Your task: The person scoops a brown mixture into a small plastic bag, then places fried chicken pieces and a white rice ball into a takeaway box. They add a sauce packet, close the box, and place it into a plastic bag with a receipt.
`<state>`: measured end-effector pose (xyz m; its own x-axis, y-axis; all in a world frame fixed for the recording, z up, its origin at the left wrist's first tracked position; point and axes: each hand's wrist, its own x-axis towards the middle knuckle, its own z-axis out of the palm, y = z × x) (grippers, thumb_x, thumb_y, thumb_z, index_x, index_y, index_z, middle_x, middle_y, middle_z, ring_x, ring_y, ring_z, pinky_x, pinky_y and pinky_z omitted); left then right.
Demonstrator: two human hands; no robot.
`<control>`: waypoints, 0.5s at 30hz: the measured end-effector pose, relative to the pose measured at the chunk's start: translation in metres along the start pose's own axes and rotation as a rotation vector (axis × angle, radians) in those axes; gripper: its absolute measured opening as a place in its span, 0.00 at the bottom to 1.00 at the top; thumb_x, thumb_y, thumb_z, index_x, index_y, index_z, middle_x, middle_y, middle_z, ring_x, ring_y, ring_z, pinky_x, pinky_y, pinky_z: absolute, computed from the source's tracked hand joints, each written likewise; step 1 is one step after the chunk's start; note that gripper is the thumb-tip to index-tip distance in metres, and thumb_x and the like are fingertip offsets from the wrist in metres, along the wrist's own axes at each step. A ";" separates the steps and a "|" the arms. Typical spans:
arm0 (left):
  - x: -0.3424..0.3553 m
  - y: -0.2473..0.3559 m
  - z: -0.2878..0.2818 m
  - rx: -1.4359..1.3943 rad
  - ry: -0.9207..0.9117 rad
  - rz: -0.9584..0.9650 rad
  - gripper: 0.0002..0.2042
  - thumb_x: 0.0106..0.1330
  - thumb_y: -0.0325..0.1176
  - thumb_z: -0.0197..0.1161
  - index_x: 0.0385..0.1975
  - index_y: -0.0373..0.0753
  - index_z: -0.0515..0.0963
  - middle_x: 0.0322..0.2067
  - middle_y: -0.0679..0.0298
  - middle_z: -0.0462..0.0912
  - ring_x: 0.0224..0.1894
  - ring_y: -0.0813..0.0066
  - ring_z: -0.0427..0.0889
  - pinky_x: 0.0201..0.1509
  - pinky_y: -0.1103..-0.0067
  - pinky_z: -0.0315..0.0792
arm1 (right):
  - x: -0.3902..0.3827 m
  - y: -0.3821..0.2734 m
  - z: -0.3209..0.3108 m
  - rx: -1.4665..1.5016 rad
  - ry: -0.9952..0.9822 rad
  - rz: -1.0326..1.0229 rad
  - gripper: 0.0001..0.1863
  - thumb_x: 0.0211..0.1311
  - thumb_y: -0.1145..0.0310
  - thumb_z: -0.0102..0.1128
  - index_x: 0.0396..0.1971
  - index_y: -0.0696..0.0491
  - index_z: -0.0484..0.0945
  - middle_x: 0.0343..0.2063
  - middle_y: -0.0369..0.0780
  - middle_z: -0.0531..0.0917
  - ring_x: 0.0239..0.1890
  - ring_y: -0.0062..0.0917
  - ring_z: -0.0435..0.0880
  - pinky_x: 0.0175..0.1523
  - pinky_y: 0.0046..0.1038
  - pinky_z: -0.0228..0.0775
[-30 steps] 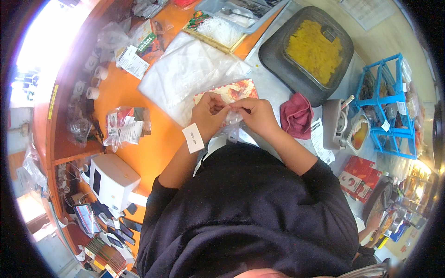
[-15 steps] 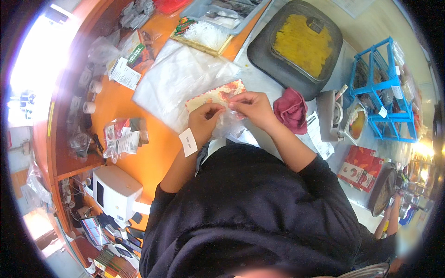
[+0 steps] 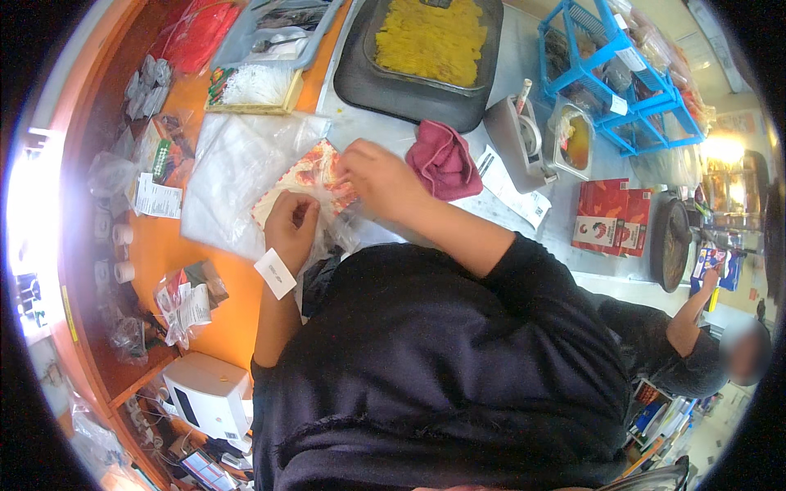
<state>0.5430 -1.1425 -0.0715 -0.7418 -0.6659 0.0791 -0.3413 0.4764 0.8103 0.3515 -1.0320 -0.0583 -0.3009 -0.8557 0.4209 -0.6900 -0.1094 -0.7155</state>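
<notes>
A patterned red and cream packet (image 3: 325, 157) lies before me inside a clear plastic bag (image 3: 334, 236). My left hand (image 3: 291, 225) is closed, its fingers curled on the bag at the packet's near left edge. At the upper right side, my right hand (image 3: 381, 178) pinches the bag's plastic over the packet; its fingertips are partly hidden. A white paper label (image 3: 275, 273) is stuck to my left wrist. Under the packet spreads a stack of clear plastic sheets or bags (image 3: 225, 192).
A dark pan of yellow food (image 3: 430, 41) stands at the back. Right of my hands are a maroon cloth (image 3: 444, 159), a receipt (image 3: 514, 188), a metal container (image 3: 516, 135) and a blue rack (image 3: 606, 74). At left sits a bagged item (image 3: 188, 303); another person (image 3: 679, 335) is at far right.
My view has turned, so the table contents appear further left. My right hand has moved up and away from my left; the two were close together over the bag.
</notes>
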 end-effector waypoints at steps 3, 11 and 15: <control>0.003 0.005 -0.008 -0.023 0.005 -0.007 0.04 0.68 0.29 0.62 0.36 0.35 0.78 0.33 0.67 0.78 0.30 0.83 0.75 0.34 0.83 0.70 | -0.031 0.019 -0.051 -0.151 0.142 0.146 0.03 0.55 0.76 0.61 0.30 0.52 0.80 0.32 0.43 0.80 0.39 0.39 0.80 0.44 0.36 0.73; -0.029 0.096 -0.032 -0.503 0.340 -0.013 0.04 0.71 0.28 0.58 0.38 0.36 0.78 0.26 0.70 0.76 0.26 0.86 0.72 0.30 0.87 0.68 | -0.213 0.081 -0.154 -0.934 -0.311 0.684 0.29 0.57 0.76 0.53 0.60 0.38 0.72 0.38 0.46 0.78 0.38 0.42 0.82 0.44 0.43 0.77; -0.030 0.135 0.032 -0.246 -0.044 0.150 0.04 0.67 0.28 0.61 0.36 0.35 0.80 0.26 0.64 0.81 0.26 0.79 0.76 0.31 0.82 0.71 | -0.225 0.094 -0.157 -0.804 -0.358 0.697 0.33 0.55 0.75 0.57 0.63 0.38 0.69 0.36 0.46 0.78 0.37 0.40 0.82 0.44 0.41 0.77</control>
<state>0.5007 -1.0401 0.0168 -0.7996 -0.5703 0.1882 -0.0790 0.4105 0.9084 0.2509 -0.7705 -0.1324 -0.6696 -0.7130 -0.2080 -0.7083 0.6973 -0.1100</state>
